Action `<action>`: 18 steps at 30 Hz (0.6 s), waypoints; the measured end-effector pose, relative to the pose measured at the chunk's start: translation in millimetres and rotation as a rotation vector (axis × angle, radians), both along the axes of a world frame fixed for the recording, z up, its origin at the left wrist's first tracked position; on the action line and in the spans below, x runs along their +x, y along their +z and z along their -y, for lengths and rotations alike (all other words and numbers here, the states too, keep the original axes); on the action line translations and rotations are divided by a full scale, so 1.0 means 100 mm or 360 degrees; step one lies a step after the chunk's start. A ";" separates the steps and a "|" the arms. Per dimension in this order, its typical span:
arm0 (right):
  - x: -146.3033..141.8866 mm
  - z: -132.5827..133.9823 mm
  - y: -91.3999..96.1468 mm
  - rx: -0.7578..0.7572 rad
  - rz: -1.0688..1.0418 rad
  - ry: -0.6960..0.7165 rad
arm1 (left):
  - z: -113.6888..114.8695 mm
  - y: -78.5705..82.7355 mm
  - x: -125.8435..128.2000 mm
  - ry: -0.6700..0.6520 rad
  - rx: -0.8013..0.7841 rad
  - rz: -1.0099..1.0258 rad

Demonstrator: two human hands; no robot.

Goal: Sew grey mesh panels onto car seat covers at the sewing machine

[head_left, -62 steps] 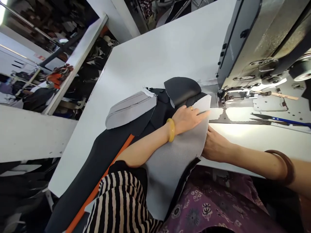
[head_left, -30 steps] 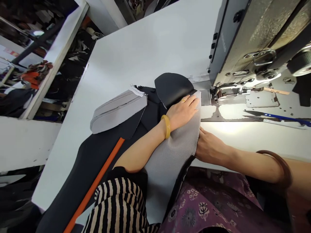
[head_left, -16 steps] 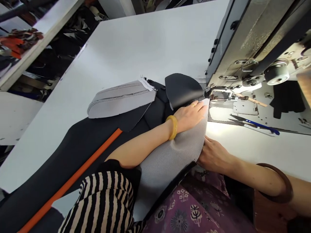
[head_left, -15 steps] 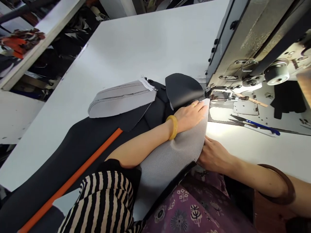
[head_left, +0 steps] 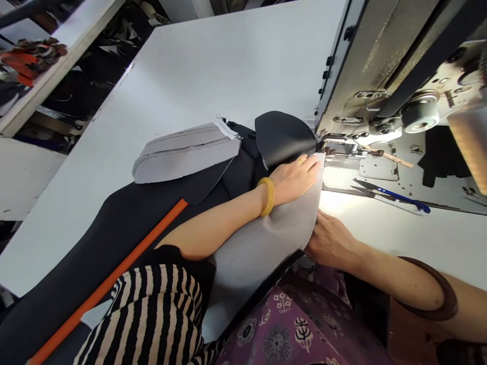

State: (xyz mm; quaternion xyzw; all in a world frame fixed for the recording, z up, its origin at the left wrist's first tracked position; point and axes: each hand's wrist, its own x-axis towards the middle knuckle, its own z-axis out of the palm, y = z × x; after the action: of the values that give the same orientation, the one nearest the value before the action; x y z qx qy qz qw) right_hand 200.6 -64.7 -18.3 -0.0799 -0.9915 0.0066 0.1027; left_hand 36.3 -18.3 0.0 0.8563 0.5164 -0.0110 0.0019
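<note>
My left hand (head_left: 299, 175) lies flat, fingers stretched, on a grey mesh fabric panel (head_left: 266, 238), its fingertips close to the presser foot (head_left: 331, 147) of the sewing machine (head_left: 384, 76). My right hand (head_left: 329, 241) grips the right edge of the same panel, fingers tucked beneath it. Black fabric with an orange stripe (head_left: 125, 238) lies under the mesh and trails off to the lower left. A curved black piece (head_left: 283, 134) rises just left of the needle.
A stack of grey cut pieces (head_left: 186, 152) rests on the black fabric to the left. Blue-handled thread snips (head_left: 391, 195) lie on the machine bed at right. The white table (head_left: 213, 76) stretches behind. Cluttered shelves (head_left: 34, 50) stand at far left.
The fabric edge and my left hand have shifted slightly toward the presser foot. My view has drifted left and closer. My right hand keeps its hold on the panel's edge.
</note>
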 end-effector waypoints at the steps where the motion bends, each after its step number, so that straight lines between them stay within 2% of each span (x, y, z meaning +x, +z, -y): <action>1: 0.00 0.01 0.00 0.0003 -0.0003 -0.0003 | 0.00 0.01 0.00 0.0000 -0.0004 -0.0010; 11: 0.01 -0.02 -0.02 -0.0034 0.0090 -0.0015 | -0.09 -0.02 0.01 0.0019 0.0014 -0.0049; 18: 0.00 0.00 -0.01 -0.0039 0.0159 -0.0047 | -0.06 0.01 0.01 0.0001 -0.0020 -0.0076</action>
State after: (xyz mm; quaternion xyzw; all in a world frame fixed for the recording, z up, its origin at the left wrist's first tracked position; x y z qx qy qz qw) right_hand 200.1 -64.9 -19.4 -0.0960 -0.9939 0.0133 0.0523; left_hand 37.5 -12.2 0.9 0.8555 0.5166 -0.0346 -0.0048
